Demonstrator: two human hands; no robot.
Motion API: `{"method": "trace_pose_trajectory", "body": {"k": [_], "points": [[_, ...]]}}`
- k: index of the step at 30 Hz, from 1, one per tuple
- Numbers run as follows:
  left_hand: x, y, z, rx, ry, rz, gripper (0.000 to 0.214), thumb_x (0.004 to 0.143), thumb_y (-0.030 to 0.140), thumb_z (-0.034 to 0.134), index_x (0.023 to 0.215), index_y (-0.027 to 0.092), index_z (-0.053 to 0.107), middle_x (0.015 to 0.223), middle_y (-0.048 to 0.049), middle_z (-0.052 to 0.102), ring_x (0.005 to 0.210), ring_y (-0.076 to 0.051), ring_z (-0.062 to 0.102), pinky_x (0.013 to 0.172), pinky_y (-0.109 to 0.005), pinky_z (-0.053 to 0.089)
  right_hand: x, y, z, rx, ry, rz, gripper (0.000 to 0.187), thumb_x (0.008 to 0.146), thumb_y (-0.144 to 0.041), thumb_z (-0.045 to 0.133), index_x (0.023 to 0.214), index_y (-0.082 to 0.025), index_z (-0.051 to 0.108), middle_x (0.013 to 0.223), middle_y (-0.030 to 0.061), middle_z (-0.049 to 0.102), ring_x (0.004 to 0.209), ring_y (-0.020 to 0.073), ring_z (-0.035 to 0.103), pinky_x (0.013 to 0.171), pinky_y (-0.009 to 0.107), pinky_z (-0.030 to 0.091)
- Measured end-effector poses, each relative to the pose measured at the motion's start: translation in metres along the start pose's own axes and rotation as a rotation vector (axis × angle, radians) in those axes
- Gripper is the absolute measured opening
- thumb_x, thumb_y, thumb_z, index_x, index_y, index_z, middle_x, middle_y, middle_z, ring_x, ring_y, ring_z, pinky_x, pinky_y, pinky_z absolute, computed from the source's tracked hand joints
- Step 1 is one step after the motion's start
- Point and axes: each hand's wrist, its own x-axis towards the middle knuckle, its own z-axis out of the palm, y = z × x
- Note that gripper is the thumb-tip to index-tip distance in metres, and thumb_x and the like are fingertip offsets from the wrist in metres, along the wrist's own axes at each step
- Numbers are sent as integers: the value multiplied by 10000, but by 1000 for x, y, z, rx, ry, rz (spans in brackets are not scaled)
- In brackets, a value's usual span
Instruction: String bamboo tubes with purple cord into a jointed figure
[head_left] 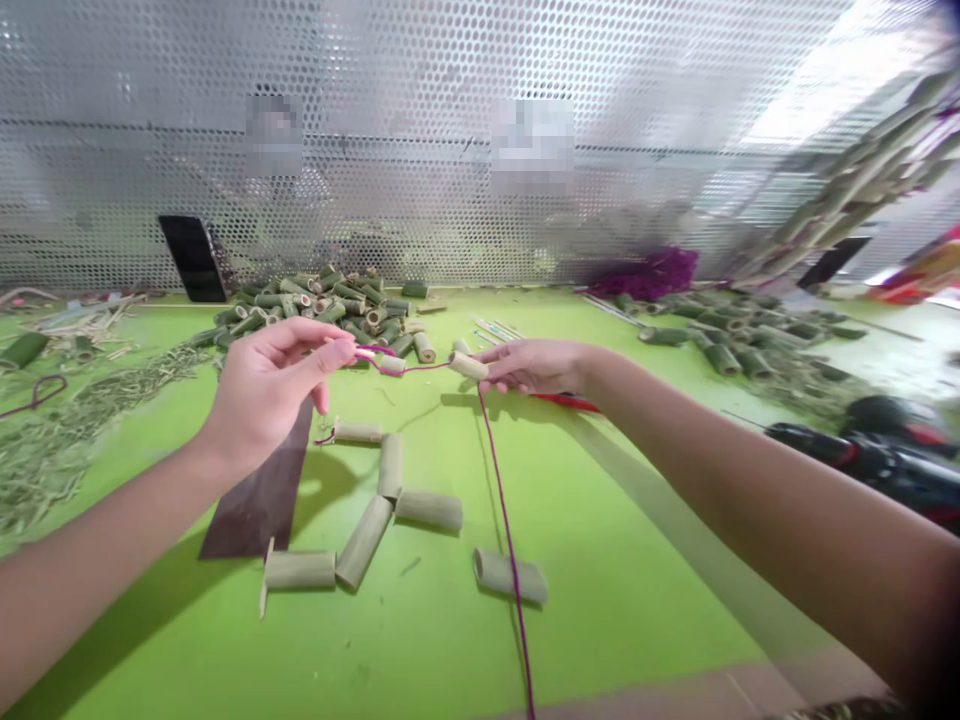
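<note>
My left hand [274, 385] pinches a pink tip at the end of a purple cord [495, 470] between thumb and fingers. A short bamboo tube [468, 365] sits in the fingertips of my right hand [536, 367]. The cord runs from the pink tip through a small bamboo piece [391, 366] to that tube, then hangs down across the table. Several cut bamboo tubes [390, 466] lie on the green table [600, 620] below my hands, some end to end. A red-handled tool [566, 402] lies partly hidden under my right hand.
A dark brown board [259, 490] lies under my left wrist. Heaps of bamboo pieces [322, 310] [742, 340] line the back, with shavings [60, 440] at left. A black power drill [862, 460] sits at right, a phone [193, 258] leans on the perforated metal panel [450, 130].
</note>
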Motion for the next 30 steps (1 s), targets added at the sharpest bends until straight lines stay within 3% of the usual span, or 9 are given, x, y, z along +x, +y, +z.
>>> {"method": "trace_pose_trajectory", "body": {"k": [3,6,8,10,13,17,23,26,30], "points": [[-3,0,5,34,-65,-7,99,772,287,858,829,221,811,674,16,730,422,-82,594,381,-183,500,-5,-4,-4,-183,48,-62,242,771,-253,801,999,-185,756,922,54,742,621,104,566,460,219,387],[-3,1,11,88,-108,-17,119,756,297,866,828,219,812,593,19,695,413,-97,593,361,-183,483,-9,-13,3,-505,283,-128,220,820,-373,763,904,-170,743,838,86,715,675,167,595,573,290,441],[-2,0,14,122,-129,-19,134,753,311,866,833,218,813,588,11,697,411,-109,597,345,-190,471,-15,-22,20,-633,430,-200,236,837,-407,750,882,-177,718,849,91,701,747,198,602,665,321,450],[-3,-2,17,158,-142,-9,134,769,328,854,838,221,812,643,-3,729,418,-110,604,348,-197,483,-24,-30,47,-650,457,-324,278,906,-475,664,981,-209,696,963,72,701,861,211,606,762,332,449],[-4,-5,21,236,-141,15,133,795,354,839,836,231,809,628,11,724,425,-102,605,383,-194,506,-34,-37,93,-571,283,-654,358,969,-534,540,1060,-212,669,1087,61,690,1016,228,611,889,357,454],[-6,-7,24,332,-71,89,130,808,355,827,810,228,797,629,7,727,474,-115,623,409,-202,488,-29,-32,132,-374,26,-755,372,985,-541,532,939,-190,647,925,41,668,919,196,615,884,355,464],[-8,-15,17,451,-11,197,117,842,356,812,819,243,792,804,-5,796,631,-143,694,531,-242,536,-4,-18,133,-83,71,-703,359,972,-493,564,764,-203,533,651,-32,516,629,125,474,677,297,405],[-12,-20,16,470,-89,241,86,859,321,805,829,243,788,836,1,804,715,-160,727,621,-266,575,0,-14,130,-30,-15,-642,322,971,-495,553,844,-199,562,629,-51,449,587,119,418,599,281,350],[-13,-23,21,492,-85,349,38,886,265,777,853,249,779,868,10,805,798,-169,742,715,-288,602,0,-11,128,-71,-114,-618,363,973,-498,557,790,-185,547,632,-40,462,598,111,414,597,275,325]]}}
